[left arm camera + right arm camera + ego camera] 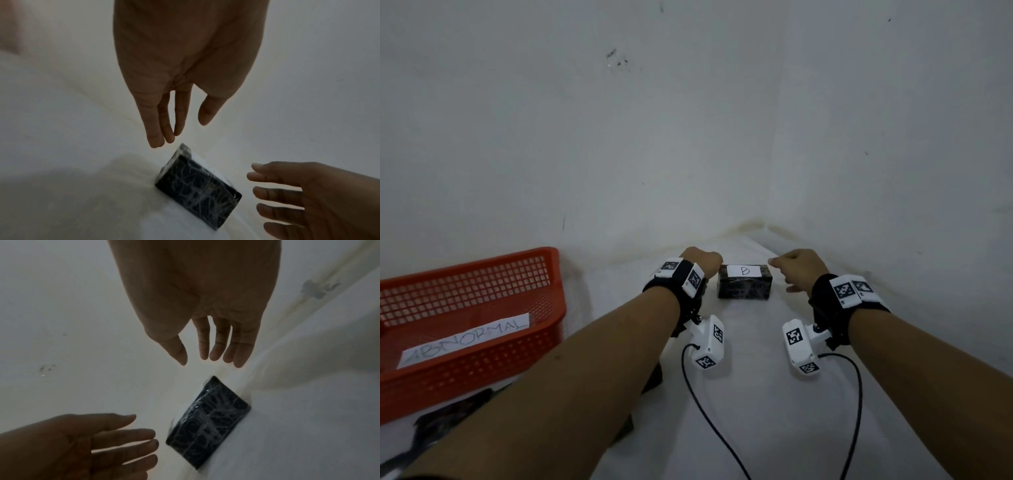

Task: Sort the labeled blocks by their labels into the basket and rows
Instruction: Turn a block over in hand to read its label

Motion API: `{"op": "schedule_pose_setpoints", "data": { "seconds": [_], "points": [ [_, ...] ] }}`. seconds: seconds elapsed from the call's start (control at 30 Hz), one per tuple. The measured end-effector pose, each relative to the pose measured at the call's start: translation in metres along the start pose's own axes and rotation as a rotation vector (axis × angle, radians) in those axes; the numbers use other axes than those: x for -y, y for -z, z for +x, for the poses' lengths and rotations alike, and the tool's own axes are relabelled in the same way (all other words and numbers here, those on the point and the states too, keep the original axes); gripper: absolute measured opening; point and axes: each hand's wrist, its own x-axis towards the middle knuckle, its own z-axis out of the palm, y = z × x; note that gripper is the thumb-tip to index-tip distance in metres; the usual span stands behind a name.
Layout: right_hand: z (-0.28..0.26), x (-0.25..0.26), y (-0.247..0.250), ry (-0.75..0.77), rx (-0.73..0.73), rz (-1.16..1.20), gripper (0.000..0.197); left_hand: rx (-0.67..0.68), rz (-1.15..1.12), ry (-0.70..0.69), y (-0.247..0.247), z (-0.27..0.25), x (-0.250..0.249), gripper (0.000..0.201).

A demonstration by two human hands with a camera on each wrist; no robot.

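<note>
Though blurred, dark film-wrapped block (745, 285), white "B" label (744, 271), between two slack, empty grips.

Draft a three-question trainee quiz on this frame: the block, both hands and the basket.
1. True or false: the left hand grips the block.
2. Which letter is on the block's label? A) A B) B C) C
3. Fill in: the paper in the red basket reads ____.

Key: 1 false, both the left hand and the right hand flank it with fingers straight, not touching. 2 B. 3 ABNORMAL.
</note>
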Motion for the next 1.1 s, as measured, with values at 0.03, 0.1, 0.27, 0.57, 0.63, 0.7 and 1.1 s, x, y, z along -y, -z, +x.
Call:
{"op": "schedule_pose_setpoints", "data": {
  "seconds": [0.03, 0.1, 0.27, 0.57, 0.63, 0.7, 1.1],
  "points": [
    [-0.007, 0.005, 0.0, 0.037, -0.008, -0.032, 0.02, 0.007, 0.002, -0.006, 0.006, 0.001, 0.003, 0.023],
    [-0.02, 0.016, -0.003, 0.109, -0.004, -0.123, 0.02, -0.003, 0.11, -0.05, 0.023, -0.013, 0.002, 0.033],
    [-0.073, 0.054, -0.025, 0.235, 0.154, -0.289, 0.051, -0.056, 0.464, -0.211, 0.069, -0.085, 0.008, 0.025],
    [-0.216, 0.116, -0.105, 0.536, 0.491, -0.485, 0.085, -0.122, 0.795, -0.184, 0.165, -0.218, 0.08, 0.064],
    [-0.245, 0.127, -0.123, 0.614, 0.561, -0.5, 0.084, -0.117, 0.873, -0.156, 0.185, -0.239, 0.1, 0.054],
    [-0.27, 0.133, -0.141, 0.672, 0.606, -0.467, 0.07, -0.131, 0.855, -0.147, 0.203, -0.261, 0.12, 0.043],
    [-0.325, 0.136, -0.228, 0.829, 0.684, -0.636, 0.114, -0.13, 0.806, -0.062, 0.259, -0.341, 0.22, 0.056]
  ]
}}
